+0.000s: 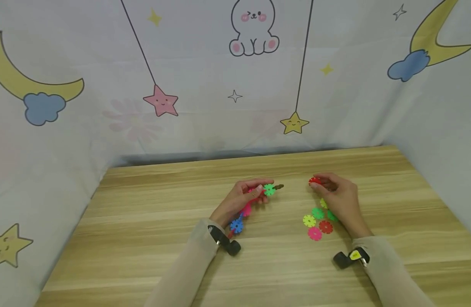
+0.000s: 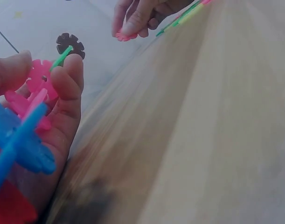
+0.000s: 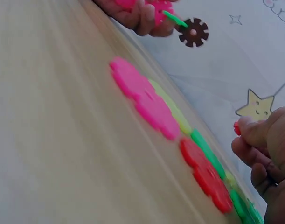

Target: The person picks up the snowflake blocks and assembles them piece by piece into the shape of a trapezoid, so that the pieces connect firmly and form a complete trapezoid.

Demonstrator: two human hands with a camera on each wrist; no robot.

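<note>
So left hand (image 1: pixel 246 197) gripping snowflake-disc chain (image 1: pixel 254 200) over bench (image 1: pixel 143 238), right hand (image 1: pixel 337 197) pinching red disc (image 1: pixel 314 181) above loose discs (image 1: pixel 318 221). Probably light, stiff plastic; pinching by flat faces, leaving rim slots free.

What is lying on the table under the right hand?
Flat plastic snowflake discs lie on the wooden table beside and partly under the right hand: yellow, pink, red and green. Two more show only their edges; anything further under the palm is covered.
</note>
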